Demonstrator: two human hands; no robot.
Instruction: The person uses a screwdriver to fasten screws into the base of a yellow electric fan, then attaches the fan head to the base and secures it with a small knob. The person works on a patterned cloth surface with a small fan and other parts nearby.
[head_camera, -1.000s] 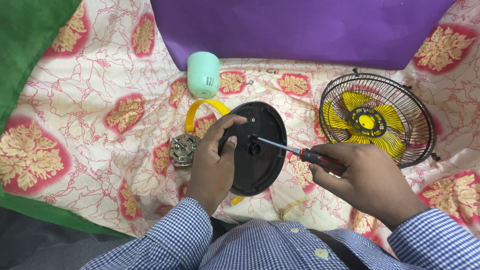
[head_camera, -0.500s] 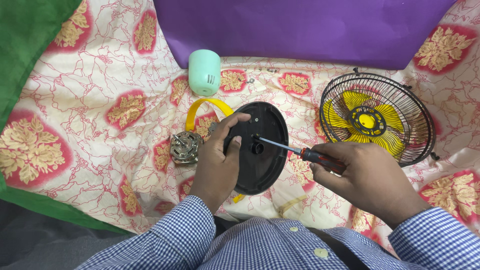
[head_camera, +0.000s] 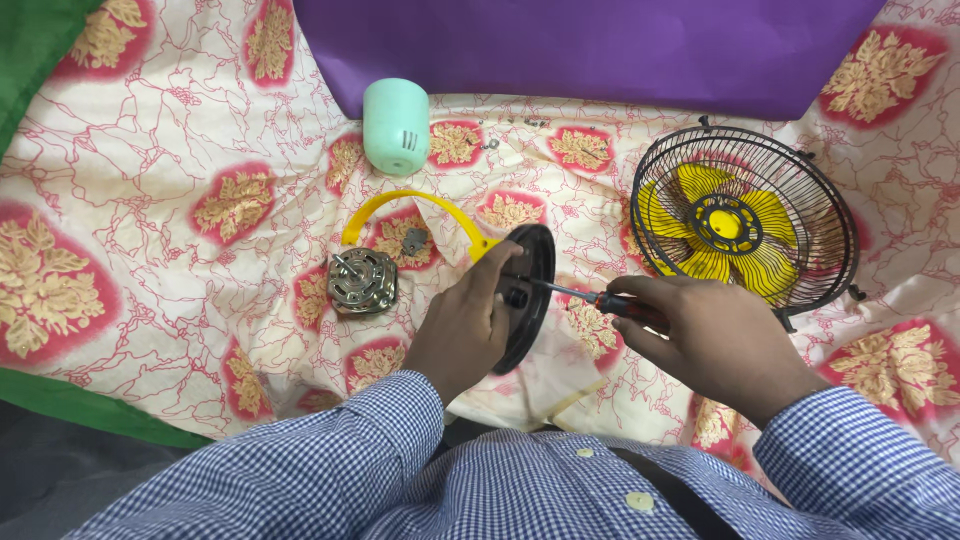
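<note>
The right hand (head_camera: 715, 345) is closed around the red-and-black handle of a screwdriver (head_camera: 600, 298), its thin metal shaft set into the middle of the round black plastic base (head_camera: 525, 300), which the left hand (head_camera: 465, 325) clamps by the rim, tilted nearly on edge over the flowered cloth (head_camera: 150, 230). To drive well, the shaft should stay square to the screw while the left grip keeps the smooth disc from turning. Around lie a curved yellow bracket (head_camera: 400, 205), a metal motor (head_camera: 362, 281), a mint-green cup-shaped cover (head_camera: 395, 125) and a wire fan cage (head_camera: 745, 225) with yellow blades.

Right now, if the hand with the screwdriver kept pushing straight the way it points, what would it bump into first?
The right hand aims the screwdriver leftward. Its tip already sits at the black round base, so that comes first, with the left hand gripping it just behind. Depth is hard to judge.
</note>
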